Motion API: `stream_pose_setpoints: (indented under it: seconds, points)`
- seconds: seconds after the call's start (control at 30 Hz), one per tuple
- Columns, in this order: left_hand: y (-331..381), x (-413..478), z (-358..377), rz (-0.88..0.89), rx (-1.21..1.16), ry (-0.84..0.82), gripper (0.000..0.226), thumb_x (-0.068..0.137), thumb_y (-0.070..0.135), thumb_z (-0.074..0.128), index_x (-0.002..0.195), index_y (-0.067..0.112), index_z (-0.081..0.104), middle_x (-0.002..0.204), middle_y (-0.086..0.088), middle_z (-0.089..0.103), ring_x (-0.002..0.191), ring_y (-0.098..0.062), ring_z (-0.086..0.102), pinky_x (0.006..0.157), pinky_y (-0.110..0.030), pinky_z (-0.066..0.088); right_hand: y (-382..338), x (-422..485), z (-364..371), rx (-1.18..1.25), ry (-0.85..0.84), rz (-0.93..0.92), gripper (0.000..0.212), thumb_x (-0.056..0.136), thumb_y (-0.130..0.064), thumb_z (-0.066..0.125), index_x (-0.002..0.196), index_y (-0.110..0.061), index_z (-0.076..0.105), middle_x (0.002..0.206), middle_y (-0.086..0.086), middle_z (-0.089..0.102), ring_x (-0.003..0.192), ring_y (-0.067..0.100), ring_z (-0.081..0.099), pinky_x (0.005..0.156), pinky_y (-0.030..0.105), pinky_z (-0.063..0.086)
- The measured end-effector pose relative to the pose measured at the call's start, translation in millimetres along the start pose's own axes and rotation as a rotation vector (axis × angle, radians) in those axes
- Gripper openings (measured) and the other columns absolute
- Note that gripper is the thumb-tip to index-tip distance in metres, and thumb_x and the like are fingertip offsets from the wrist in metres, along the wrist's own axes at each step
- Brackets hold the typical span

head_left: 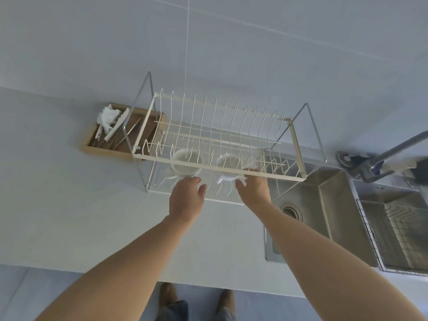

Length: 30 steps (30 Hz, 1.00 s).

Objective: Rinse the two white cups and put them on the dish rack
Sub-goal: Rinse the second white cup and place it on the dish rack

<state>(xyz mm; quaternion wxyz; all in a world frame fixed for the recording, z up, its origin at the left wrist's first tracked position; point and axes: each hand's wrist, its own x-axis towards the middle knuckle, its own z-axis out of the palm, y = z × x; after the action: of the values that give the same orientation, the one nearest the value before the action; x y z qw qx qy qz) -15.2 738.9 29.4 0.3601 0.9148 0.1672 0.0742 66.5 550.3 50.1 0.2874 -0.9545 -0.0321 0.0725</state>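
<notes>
Two white ceramic cups are seen side by side in the middle of the frame, seated among the wires of a white wire dish rack point(294, 144) with a steel frame that stands on a pale grey countertop point(69, 205). The left cup point(186, 162) is viewed through the rack's front rail, its round mouth turned toward the camera; the right cup point(231, 163) lies just beside it, partly hidden by the rail and blurred, so that its exact tilt cannot be told. The left hand point(186, 201) is held just below the left cup with fingers loosely spread and nothing gripped; whether the fingertips touch the cup cannot be told. The right hand point(254, 189) is placed at the lower edge of the right cup, fingers curved up toward the rail; whether the cup is grasped or merely touched cannot be told from the blur. A stainless steel sink point(324, 205) with a round drain is set into the countertop at the right of the frame, and a metal wire basket point(370, 230) is fitted at its far right side. A metal tap point(393, 149) is seen at the right edge, above the sink. A shallow wooden tray point(97, 150) is placed in the left centre of the frame, behind the rack's left end, and utensils and a crumpled white cloth point(108, 118) are held in it. Two brown shoes point(225, 300) are visible on the floor at the bottom of the frame.
</notes>
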Motion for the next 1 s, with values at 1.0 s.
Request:
stream_pose_setpoints:
  seconds: [1.0]
  points:
    - [-64.2,29.4,-23.2,0.038,-0.004,0.081,0.033,0.097,0.035,0.063,0.079,0.008,0.067,0.068,-0.005,0.061,0.062,-0.025,0.055,0.054,-0.034,0.038,-32.2,-9.0,73.7,0.122,0.188,0.118,0.031,0.092,-0.032,0.062,0.069,-0.018,0.048,0.066,0.000,0.056,0.063,0.023,0.053,0.052,0.032,0.035]
